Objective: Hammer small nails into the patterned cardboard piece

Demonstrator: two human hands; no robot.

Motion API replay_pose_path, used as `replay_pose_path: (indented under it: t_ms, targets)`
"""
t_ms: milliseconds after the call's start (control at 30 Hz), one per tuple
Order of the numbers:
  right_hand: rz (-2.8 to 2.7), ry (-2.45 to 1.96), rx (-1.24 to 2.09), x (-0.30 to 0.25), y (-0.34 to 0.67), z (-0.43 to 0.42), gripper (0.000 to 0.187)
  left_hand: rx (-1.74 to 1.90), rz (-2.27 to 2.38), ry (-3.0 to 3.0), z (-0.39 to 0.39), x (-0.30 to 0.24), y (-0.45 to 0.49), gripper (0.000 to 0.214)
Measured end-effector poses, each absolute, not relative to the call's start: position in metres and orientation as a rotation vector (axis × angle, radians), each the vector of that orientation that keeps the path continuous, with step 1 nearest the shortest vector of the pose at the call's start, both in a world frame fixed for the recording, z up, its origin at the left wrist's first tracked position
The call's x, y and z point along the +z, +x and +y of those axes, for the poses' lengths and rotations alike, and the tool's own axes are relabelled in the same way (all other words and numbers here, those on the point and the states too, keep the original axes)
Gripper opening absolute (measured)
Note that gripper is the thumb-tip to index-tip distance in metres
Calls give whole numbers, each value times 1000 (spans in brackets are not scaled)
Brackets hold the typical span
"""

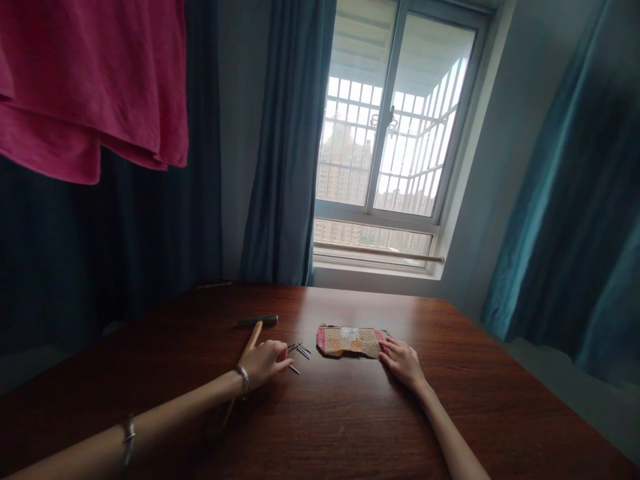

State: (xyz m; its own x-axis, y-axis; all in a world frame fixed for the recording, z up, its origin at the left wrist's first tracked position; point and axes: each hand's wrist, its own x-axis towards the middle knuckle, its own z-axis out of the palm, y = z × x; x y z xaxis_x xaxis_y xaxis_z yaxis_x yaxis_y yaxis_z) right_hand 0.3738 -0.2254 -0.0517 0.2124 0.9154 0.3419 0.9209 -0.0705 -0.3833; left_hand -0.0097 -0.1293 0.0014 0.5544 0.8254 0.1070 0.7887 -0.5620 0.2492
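My left hand (265, 361) lies on the dark wooden table (330, 420), fingers pointing at several loose nails (299, 351); its fingertips pinch at one of them. Under that hand runs the wooden handle of a hammer (254, 331), whose dark head lies just beyond. My right hand (401, 361) rests with fingers stretched flat on the right end of a small patterned orange and pink piece of board (350, 341), pressing it to the table. A bracelet sits on my left wrist.
A window (395, 140) with bars stands behind the table, with blue curtains (285, 147) on both sides. A pink cloth (95, 80) hangs at the upper left. The table's right edge drops to a grey floor (555, 380).
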Motion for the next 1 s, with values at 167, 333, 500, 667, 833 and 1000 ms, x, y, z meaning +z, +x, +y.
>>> replay_pose_path:
  t_ms: [167, 333, 500, 667, 833, 1000]
  targets:
    - [-1697, -1977, -2, -51, 373, -226, 38, 222, 1622, 2507, -132, 0, 8, 43]
    - [-1702, -1968, -31, -52, 373, -226, 37, 170, 1626, 2436, -114, -2, 14, 24]
    - [-1706, -1974, -54, -53, 373, -226, 38, 114, 1552, 2390, -101, 2, 8, 12]
    - [-1719, -1978, -86, -53, 373, -226, 38, 151, 1460, 2390, -102, 6, 10, 7]
    - [-1737, -2015, -115, -52, 367, -227, 38, 259, 1201, 2173, -96, 20, 41, 12]
    - [-1762, -2000, -182, -49, 354, -222, 37, 595, 893, 1989, -81, 19, 106, 12]
